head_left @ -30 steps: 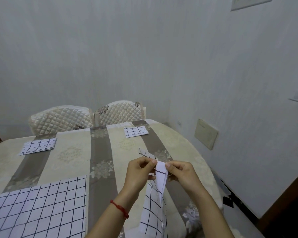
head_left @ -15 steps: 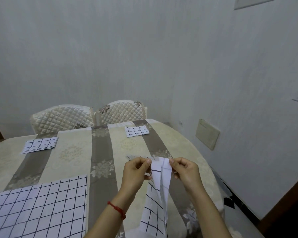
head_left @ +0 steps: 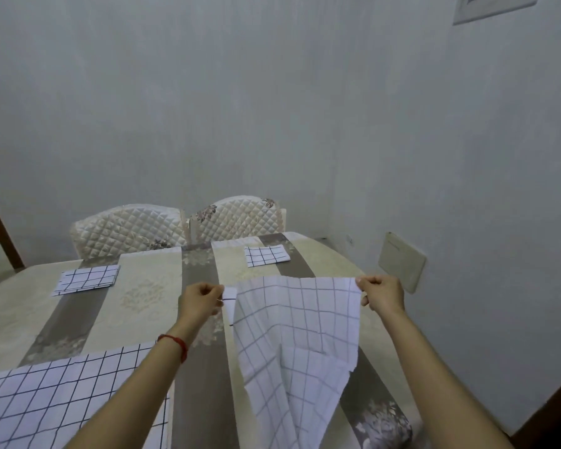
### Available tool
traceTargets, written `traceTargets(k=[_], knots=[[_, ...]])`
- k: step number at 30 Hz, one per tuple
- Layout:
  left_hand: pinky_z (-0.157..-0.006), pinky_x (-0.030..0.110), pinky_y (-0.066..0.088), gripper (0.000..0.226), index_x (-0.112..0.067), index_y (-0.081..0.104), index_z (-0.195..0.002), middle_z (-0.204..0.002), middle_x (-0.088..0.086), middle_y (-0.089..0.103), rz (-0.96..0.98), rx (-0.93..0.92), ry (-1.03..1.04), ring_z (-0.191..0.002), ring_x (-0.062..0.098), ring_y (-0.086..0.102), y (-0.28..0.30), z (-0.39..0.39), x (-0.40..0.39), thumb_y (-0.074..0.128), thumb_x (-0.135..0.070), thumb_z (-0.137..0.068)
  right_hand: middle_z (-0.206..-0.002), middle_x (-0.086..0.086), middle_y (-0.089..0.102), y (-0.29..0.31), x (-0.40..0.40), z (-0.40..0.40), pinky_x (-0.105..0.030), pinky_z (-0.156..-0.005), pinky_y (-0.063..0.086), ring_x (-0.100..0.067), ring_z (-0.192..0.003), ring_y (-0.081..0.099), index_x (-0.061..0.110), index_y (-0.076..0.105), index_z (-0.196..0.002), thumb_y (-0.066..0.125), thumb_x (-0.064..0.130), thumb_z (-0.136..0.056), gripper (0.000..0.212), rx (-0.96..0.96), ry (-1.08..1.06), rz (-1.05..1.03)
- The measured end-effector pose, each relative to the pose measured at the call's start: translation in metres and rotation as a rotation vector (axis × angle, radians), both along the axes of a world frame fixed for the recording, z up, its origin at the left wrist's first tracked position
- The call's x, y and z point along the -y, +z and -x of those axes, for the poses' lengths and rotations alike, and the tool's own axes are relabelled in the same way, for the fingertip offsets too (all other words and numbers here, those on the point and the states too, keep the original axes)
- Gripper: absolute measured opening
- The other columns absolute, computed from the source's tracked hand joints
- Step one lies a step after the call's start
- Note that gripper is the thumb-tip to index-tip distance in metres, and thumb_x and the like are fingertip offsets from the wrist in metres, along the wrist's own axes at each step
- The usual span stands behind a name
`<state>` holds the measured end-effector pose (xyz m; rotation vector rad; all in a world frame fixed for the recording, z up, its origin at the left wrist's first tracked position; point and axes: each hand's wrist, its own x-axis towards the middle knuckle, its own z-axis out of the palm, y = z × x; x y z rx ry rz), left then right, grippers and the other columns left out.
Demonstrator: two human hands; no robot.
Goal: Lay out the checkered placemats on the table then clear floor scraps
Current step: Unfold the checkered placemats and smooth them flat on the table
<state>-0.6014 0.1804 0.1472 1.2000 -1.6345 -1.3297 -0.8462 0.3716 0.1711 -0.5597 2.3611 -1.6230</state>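
Observation:
I hold a white checkered placemat (head_left: 297,332) spread open in the air above the right half of the table (head_left: 143,296). My left hand (head_left: 201,301) pinches its top left corner and my right hand (head_left: 381,294) pinches its top right corner. The cloth hangs down in folds towards me. Another placemat (head_left: 46,403) lies flat and unfolded at the near left. Two folded placemats rest at the far side, one on the left (head_left: 86,280) and one on the right (head_left: 266,255).
Two quilted cream chairs, one on the left (head_left: 127,230) and one on the right (head_left: 240,218), stand at the table's far edge against the wall. The right wall runs close along the table and carries a beige panel (head_left: 402,260). A dark door frame (head_left: 0,228) shows at the left.
My hands have moved apart, pulling the folded placemat open from a narrow strip to its full width. The view has tilted slightly upward.

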Motion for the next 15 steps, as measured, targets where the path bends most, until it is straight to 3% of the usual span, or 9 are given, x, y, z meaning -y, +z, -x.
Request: traceTargets(k=[3, 8, 12, 15], knots=[[-0.062, 0.031, 0.050, 0.021, -0.004, 0.062, -0.068, -0.075, 0.016, 0.065, 0.009, 0.000, 0.045, -0.068, 0.027, 0.060, 0.005, 0.001, 0.031, 0.057, -0.011, -0.088, -0.046, -0.003, 0.060, 0.005, 0.013, 0.026, -0.024, -0.045, 0.042, -0.010, -0.035, 0.056, 0.003, 0.065, -0.079, 0.060, 0.010, -0.085, 0.011, 0.017, -0.044, 0.029], [-0.062, 0.029, 0.049, 0.016, -0.004, 0.063, -0.076, -0.082, 0.017, 0.064, 0.078, -0.048, 0.059, -0.073, 0.027, 0.060, 0.027, 0.009, 0.069, 0.056, -0.011, -0.088, -0.063, -0.006, 0.060, 0.021, 0.040, 0.057, -0.017, -0.038, 0.050, -0.004, -0.033, 0.058, 0.001, 0.061, -0.086, 0.059, 0.006, -0.086, 0.006, 0.083, -0.062, 0.232], [-0.066, 0.031, 0.048, 0.023, -0.012, 0.059, -0.065, -0.070, 0.011, 0.060, 0.199, -0.087, 0.075, -0.073, 0.024, 0.056, 0.058, 0.011, 0.092, 0.054, -0.009, -0.088, -0.060, -0.008, 0.061, 0.042, 0.051, 0.067, -0.015, -0.042, 0.051, -0.003, -0.039, 0.061, -0.002, 0.060, -0.089, 0.057, 0.004, -0.087, 0.007, 0.055, -0.024, 0.427], [-0.068, 0.031, 0.048, 0.026, -0.017, 0.058, -0.065, -0.069, 0.003, 0.059, 0.290, -0.144, 0.066, -0.069, 0.020, 0.054, 0.081, 0.000, 0.091, 0.053, -0.006, -0.088, -0.048, 0.003, 0.066, 0.051, 0.044, 0.065, -0.013, -0.048, 0.052, -0.003, -0.047, 0.064, 0.001, 0.060, -0.083, 0.056, 0.003, -0.088, 0.007, 0.024, -0.010, 0.573]])
